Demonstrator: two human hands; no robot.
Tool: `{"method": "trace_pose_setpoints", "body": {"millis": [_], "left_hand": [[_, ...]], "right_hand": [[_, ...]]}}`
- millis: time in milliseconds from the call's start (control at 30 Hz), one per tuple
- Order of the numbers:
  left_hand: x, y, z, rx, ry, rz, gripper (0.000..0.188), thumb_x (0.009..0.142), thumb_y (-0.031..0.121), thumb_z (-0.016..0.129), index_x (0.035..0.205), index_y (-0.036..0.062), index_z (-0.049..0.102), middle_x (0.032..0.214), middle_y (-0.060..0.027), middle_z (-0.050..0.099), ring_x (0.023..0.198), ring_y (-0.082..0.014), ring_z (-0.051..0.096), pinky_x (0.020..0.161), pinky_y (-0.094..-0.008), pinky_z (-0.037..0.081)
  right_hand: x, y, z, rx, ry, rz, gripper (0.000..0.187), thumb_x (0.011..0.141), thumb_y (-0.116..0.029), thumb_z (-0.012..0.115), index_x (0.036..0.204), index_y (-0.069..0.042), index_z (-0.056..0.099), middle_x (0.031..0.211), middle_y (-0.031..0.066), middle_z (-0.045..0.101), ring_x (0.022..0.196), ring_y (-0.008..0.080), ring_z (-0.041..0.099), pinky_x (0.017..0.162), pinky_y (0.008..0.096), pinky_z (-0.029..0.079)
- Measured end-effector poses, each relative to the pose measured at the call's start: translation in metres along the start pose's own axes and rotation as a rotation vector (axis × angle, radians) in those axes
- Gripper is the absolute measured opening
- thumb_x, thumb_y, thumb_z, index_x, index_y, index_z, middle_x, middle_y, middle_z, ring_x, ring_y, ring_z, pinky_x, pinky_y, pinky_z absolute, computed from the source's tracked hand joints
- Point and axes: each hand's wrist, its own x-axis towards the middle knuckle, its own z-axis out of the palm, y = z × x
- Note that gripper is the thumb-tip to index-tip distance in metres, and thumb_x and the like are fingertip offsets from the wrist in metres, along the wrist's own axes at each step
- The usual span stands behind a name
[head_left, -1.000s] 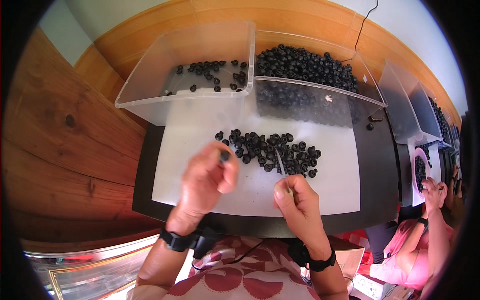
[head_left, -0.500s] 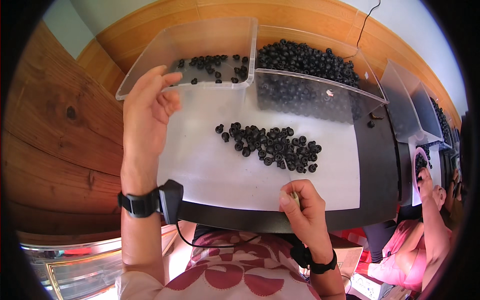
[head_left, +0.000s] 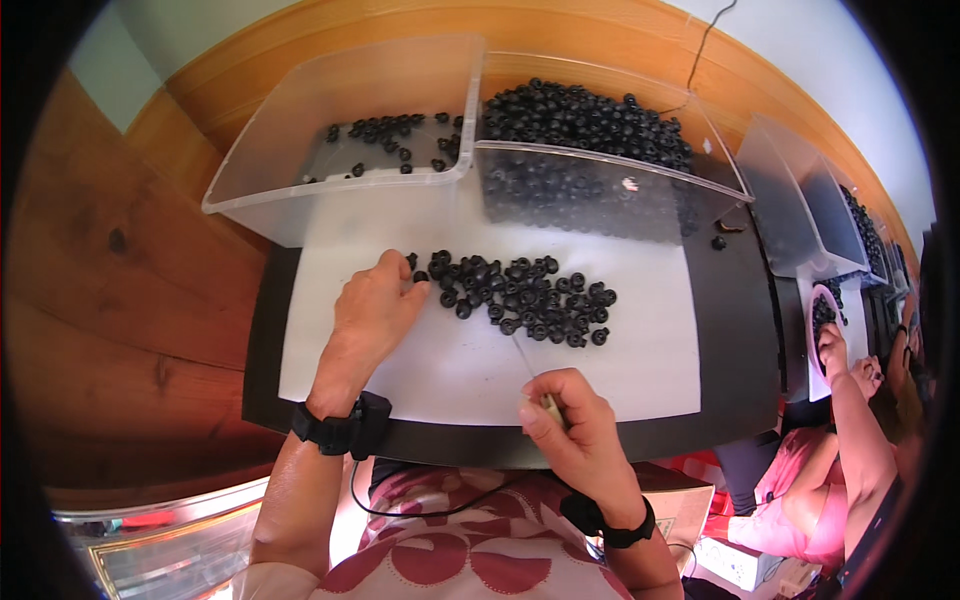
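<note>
white sheet [head_left: 640,370] covers a dark desk [head_left: 745,330] against warm wood, with a loose pile of small black rings [head_left: 525,295] on it and two clear bins behind, the sparse left bin [head_left: 330,165] and the brimming right bin [head_left: 640,190]. half a second ago the left hand [head_left: 372,312] was up at the left bin; now it is back at the pile's left end, fingers curled over the nearest rings, so another pick seems to be starting, though whether its grip has closed on one i cannot tell. the right hand [head_left: 570,430] stays near the desk's front edge, pinched shut on a thin needle-like tool [head_left: 530,368].
</note>
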Motion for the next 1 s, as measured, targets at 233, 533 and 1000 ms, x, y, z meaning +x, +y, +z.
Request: {"method": "trace_pose_setpoints", "body": {"millis": [233, 533, 1000], "left_hand": [[0.0, 0.01, 0.01, 0.059, 0.107, 0.089, 0.019, 0.087, 0.022, 0.067, 0.1, 0.0081, 0.064, 0.082, -0.0139, 0.071, 0.081, -0.0379, 0.069, 0.074, -0.0459, 0.053], [-0.051, 0.04, -0.007, -0.817, -0.507, 0.012, 0.01, 0.085, 0.008, 0.061, 0.093, 0.0026, 0.06, 0.074, -0.0042, 0.064, 0.072, -0.0112, 0.062, 0.063, -0.0256, 0.048], [-0.065, 0.038, 0.028, -1.312, -0.627, -0.035, 0.026, 0.097, 0.023, 0.065, 0.108, -0.0012, 0.063, 0.079, -0.0036, 0.065, 0.062, -0.0095, 0.056, 0.056, -0.0228, 0.043]], "right_hand": [[0.003, -0.005, -0.006, -0.069, -0.019, -0.037, 0.022, 0.098, -0.017, 0.065, 0.111, -0.003, 0.054, 0.071, 0.0109, 0.054, 0.059, 0.0205, 0.051, 0.057, 0.0329, 0.044], [0.018, 0.004, -0.007, -0.056, 0.053, -0.078, 0.024, 0.1, -0.018, 0.063, 0.11, -0.002, 0.05, 0.071, 0.0133, 0.057, 0.061, 0.0257, 0.058, 0.058, 0.0367, 0.046], [0.037, 0.009, 0.008, -0.052, 0.146, -0.116, 0.023, 0.1, -0.018, 0.063, 0.11, -0.001, 0.051, 0.086, 0.0189, 0.063, 0.072, 0.032, 0.066, 0.064, 0.0383, 0.051]]}}
